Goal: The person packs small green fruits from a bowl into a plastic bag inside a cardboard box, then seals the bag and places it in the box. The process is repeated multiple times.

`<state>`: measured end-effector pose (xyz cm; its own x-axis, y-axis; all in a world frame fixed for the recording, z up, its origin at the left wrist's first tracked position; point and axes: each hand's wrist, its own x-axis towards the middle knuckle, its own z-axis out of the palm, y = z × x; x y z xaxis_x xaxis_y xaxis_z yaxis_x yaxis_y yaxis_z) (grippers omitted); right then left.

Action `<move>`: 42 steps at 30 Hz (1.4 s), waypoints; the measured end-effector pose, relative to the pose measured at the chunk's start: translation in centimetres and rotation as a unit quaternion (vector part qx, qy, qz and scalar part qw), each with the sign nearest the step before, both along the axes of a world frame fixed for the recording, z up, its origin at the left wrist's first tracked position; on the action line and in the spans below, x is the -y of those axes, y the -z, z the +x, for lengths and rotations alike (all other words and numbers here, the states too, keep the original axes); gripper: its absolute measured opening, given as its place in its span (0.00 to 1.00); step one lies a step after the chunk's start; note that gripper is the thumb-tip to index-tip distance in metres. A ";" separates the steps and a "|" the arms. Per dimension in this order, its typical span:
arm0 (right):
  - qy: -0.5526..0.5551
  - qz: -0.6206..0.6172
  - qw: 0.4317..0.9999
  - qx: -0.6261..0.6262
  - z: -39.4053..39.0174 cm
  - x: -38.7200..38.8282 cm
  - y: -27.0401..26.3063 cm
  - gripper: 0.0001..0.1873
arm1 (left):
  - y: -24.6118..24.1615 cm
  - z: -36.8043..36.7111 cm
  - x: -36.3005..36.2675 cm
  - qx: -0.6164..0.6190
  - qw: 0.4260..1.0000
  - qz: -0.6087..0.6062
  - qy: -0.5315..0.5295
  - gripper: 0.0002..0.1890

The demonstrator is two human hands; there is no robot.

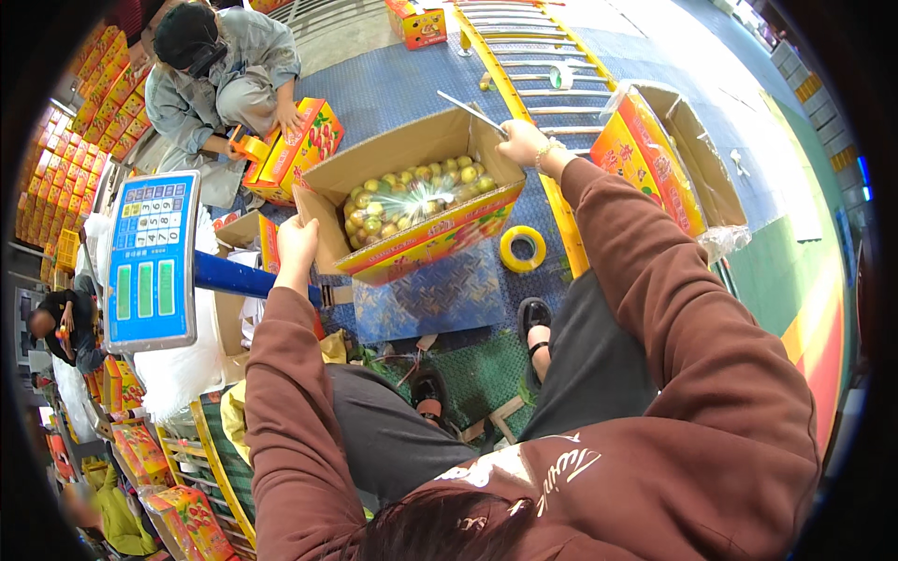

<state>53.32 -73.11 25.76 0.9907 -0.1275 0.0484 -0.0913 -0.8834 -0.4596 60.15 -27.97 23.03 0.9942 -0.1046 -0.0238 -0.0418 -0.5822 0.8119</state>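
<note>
An open cardboard box with a printed red and yellow side sits tilted over the blue metal platform of a scale. Green-brown round fruit in clear plastic fills it. My left hand grips the box's left edge. By the far right corner, my right hand has its fingers closed around a thin, pale, rod-like thing, whose kind I cannot tell; whether this hand also touches the box is unclear. A roll of yellow tape lies on the floor right of the platform.
The scale's blue display panel stands at left. A yellow roller conveyor runs along the right, with a tape roll on it. Beyond it is another open box. A co-worker crouches at upper left, holding a tape dispenser on a box.
</note>
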 end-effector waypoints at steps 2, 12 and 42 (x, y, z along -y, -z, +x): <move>-0.002 -0.004 0.999 0.053 2.7 0.8 -0.2 0.12 | -0.3 2.5 0.5 0.029 0.998 -0.058 -0.005 0.13; 0.022 0.019 0.999 0.033 14.9 1.1 10.3 0.15 | 2.7 4.3 4.7 -0.134 0.980 -0.145 -0.034 0.33; 0.325 -0.031 0.934 -0.148 3.4 26.0 -9.1 0.26 | -13.5 -8.8 6.2 -0.214 0.940 -0.031 0.263 0.19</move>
